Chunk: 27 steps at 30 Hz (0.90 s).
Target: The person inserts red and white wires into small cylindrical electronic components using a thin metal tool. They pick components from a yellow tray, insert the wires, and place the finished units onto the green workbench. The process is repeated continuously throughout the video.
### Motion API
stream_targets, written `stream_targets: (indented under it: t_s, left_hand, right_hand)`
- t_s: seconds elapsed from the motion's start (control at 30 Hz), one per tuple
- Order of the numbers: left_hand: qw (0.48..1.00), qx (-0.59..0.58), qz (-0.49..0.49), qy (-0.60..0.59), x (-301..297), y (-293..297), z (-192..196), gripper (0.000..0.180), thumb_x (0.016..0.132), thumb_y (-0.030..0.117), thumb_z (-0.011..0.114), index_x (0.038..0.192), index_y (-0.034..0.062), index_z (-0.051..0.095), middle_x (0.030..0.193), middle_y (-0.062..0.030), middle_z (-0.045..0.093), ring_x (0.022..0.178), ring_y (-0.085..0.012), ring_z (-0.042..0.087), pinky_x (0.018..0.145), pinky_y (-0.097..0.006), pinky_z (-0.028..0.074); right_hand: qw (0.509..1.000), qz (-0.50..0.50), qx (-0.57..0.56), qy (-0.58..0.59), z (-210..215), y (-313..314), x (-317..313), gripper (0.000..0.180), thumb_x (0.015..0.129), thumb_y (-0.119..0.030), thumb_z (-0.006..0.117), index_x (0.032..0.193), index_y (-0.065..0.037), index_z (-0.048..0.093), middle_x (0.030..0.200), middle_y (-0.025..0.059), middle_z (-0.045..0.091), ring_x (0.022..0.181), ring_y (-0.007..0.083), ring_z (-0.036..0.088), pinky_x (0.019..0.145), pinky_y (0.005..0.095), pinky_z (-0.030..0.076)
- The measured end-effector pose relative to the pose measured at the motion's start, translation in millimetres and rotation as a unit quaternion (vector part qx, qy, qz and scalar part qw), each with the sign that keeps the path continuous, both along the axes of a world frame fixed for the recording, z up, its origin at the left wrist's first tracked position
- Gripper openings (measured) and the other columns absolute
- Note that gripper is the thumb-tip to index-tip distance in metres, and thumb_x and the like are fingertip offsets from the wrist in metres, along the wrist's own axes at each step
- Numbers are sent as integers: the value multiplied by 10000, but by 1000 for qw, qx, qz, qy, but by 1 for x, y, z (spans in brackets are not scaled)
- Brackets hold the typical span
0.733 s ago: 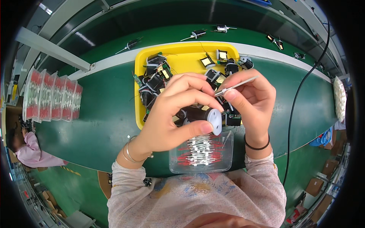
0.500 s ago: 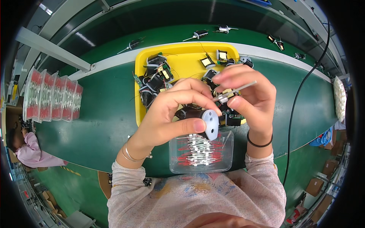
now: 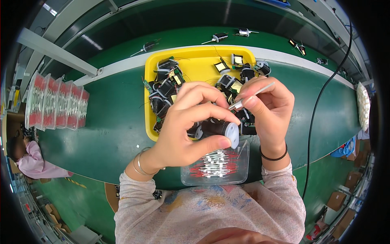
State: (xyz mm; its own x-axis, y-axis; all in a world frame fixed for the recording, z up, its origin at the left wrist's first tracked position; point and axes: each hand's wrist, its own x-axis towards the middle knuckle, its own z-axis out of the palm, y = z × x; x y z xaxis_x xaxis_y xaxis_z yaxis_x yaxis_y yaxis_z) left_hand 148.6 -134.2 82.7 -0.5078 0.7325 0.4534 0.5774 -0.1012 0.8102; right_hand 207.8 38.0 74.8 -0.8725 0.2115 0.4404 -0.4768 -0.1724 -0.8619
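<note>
Between thumb and fingers, my left hand (image 3: 195,122) grips a black cylindrical part (image 3: 213,127) by its pale grey end cap (image 3: 232,135). That cap has small holes and faces right and toward me. My right hand (image 3: 270,107) pinches a thin white stem with a white plastic piece (image 3: 239,105) at its lower end; the tip lies near my left fingertips, above the cylinder. Both hands hover over a yellow tray (image 3: 195,65) of black parts with wires and green circuit boards. Closer to me, a clear plastic box (image 3: 239,179) holds many red and white leads.
Stacked clear boxes (image 3: 57,103) of red and white leads stand at left. Beyond a white rail, several similar black parts (image 3: 219,38) lie on a green belt. A black cable (image 3: 312,122) crosses the table at right. Another person in a pink sleeve (image 3: 34,160) is at far left.
My left hand has shifted slightly right with the cylinder, and the end cap has turned. My right fingers have closed in around the stem.
</note>
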Motion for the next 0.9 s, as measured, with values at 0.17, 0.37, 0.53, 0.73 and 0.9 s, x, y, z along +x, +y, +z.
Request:
stream_targets:
  t_s: [0.17,0.37,0.53,0.73,0.9]
  left_hand:
    - [970,44,-82,-227,-3,0,-8,242,672,225,706,870,88,678,907,-47,512,921,-196,460,839,-307,347]
    - [981,6,-23,-191,2,-2,-3,348,653,337,696,844,47,678,903,-48,469,907,-186,434,839,-299,326]
    - [998,-49,-5,-50,-1,-7,2,384,606,375,711,824,60,685,921,-53,462,921,-203,422,840,-312,324]
    - [998,-37,40,31,-1,-16,10,359,600,380,703,809,89,682,981,-73,504,1038,-264,409,915,-371,295]
    - [996,-30,-52,-68,-9,-8,0,379,625,350,703,846,47,651,1014,-108,515,1072,-268,416,926,-383,300]
  right_hand:
    - [995,17,95,7,6,6,-1,92,727,55,633,810,59,592,789,115,607,724,152,596,664,243,500]
    - [993,-36,99,51,-1,3,-1,78,733,60,618,806,55,592,793,117,604,726,151,585,661,239,480]
    - [998,-59,-9,34,-2,10,-3,71,799,-15,584,847,32,562,803,103,599,735,146,580,671,248,475]
    - [998,-66,5,13,2,14,-2,92,815,-32,571,870,38,551,841,104,594,759,149,585,700,259,491]
    - [999,17,29,-21,7,2,2,96,802,33,547,895,50,566,859,112,598,800,157,587,729,267,486]
